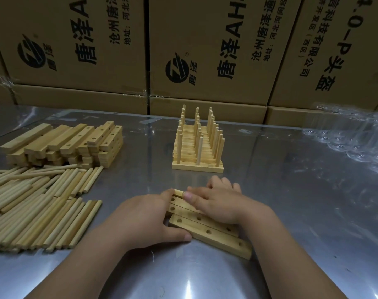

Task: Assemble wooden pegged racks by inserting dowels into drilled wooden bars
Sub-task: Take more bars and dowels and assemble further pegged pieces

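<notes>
Several drilled wooden bars lie side by side on the steel table in front of me. My left hand presses on their left ends, thumb against the nearest bar. My right hand lies flat across the far bars, fingers pointing left and covering their middles. A stack of finished pegged racks stands behind them, dowels upright. A heap of loose dowels lies at the left, and a pile of drilled bars behind it.
Printed cardboard boxes wall off the back of the steel table. Clear plastic packaging lies at the far right.
</notes>
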